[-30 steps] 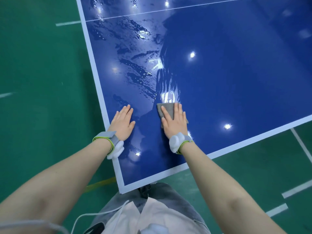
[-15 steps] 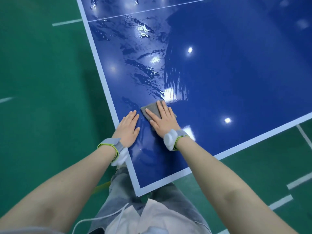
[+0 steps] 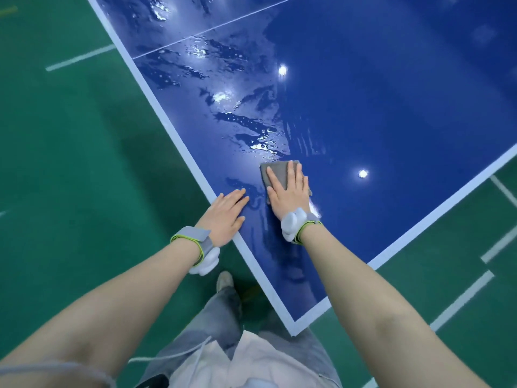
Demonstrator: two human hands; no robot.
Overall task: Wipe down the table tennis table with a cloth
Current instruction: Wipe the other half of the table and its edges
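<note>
Cloth (image 3: pixel 279 175), grey and folded, lies flat on the blue table tennis table (image 3: pixel 391 107), near its corner. Right hand (image 3: pixel 286 191) presses it down with straight, spread fingers, gripping nothing. Left hand (image 3: pixel 226 217) rests flat and open on the table's white side edge, just beside the cloth. Wet streaks (image 3: pixel 246 127) glisten beyond the cloth, further from that corner.

Indoor sports hall. Green sports flooring (image 3: pixel 70 163) with white court lines (image 3: pixel 79 57) at 10 and 4 o'clock. Blue table tennis table (image 3: pixel 391 121), white edge band and centre line, fills 12 to 3. Ceiling lights reflect in its glossy wet top.
</note>
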